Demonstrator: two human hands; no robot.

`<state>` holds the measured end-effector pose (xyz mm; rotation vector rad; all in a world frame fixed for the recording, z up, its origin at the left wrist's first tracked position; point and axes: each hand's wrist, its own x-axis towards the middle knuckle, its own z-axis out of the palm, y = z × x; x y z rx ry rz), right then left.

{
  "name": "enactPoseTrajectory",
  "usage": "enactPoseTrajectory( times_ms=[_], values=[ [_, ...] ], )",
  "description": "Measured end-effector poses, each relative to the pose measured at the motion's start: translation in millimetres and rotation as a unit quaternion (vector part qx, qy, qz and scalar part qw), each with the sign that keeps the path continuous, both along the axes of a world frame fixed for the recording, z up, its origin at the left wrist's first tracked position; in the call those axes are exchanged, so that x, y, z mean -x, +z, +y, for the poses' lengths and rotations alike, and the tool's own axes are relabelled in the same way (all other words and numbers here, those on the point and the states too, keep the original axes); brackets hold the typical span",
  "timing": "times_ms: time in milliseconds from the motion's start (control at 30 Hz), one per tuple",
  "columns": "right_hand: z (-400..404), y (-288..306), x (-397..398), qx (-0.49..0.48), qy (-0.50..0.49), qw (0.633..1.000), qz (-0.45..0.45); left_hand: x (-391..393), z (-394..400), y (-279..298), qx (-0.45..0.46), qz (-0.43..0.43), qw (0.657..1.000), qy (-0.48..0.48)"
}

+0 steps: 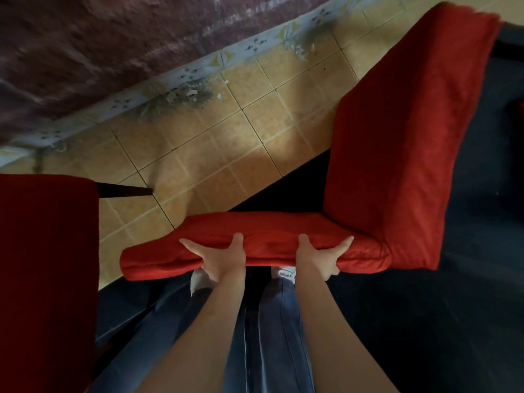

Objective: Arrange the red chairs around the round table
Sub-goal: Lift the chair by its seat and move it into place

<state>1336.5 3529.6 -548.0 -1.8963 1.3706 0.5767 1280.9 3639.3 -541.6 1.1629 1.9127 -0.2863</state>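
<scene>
Both hands gripping the near edge of the red chair (382, 154): left hand (219, 258) and right hand (320, 256), fingers curled under its top rail, thumbs above. Could slip on the soft cover. Could clip the second red chair (45, 273), close at left, with its dark leg (124, 191) jutting over the tiled floor (215, 148). No round desk visible.

My left hand (219, 258): fingers curled, thumb spread, gripping.
My right hand (320, 258): same grip.
My forearms: extended, near parallel.
</scene>
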Motion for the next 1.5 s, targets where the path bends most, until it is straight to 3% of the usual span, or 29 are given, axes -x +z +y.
enactPoseTrajectory(
  times_ms=[367,567,700,833,967,1033,1100,1200,1367,1500],
  values=[
    [-1,10,-2,-0.001,0.056,0.998,0.041,6,1,6,0.038,0.052,0.998,0.002],
    [-8,21,0,-0.013,0.120,0.990,0.069,31,11,4,0.066,-0.053,0.996,-0.020],
    [-6,33,6,-0.017,0.202,0.975,0.092,58,25,4,0.092,-0.128,0.983,-0.099],
    [2,40,14,-0.015,0.301,0.947,0.109,82,39,7,0.100,-0.133,0.969,-0.182],
    [9,45,17,-0.013,0.408,0.900,0.152,104,53,18,0.013,-0.107,0.966,-0.235],
    [14,49,18,0.008,0.485,0.858,0.171,112,66,21,-0.043,-0.094,0.959,-0.262],
    [24,53,17,0.054,0.559,0.809,0.174,116,81,20,-0.103,-0.080,0.943,-0.307],
    [47,56,18,0.113,0.615,0.767,0.145,123,106,15,-0.165,-0.046,0.901,-0.398],
    [87,44,25,0.092,0.765,0.628,0.109,136,134,9,-0.118,-0.009,0.846,-0.520],
    [111,25,36,0.015,0.803,0.577,0.149,146,141,0,-0.067,-0.042,0.861,-0.503]
  ],
)
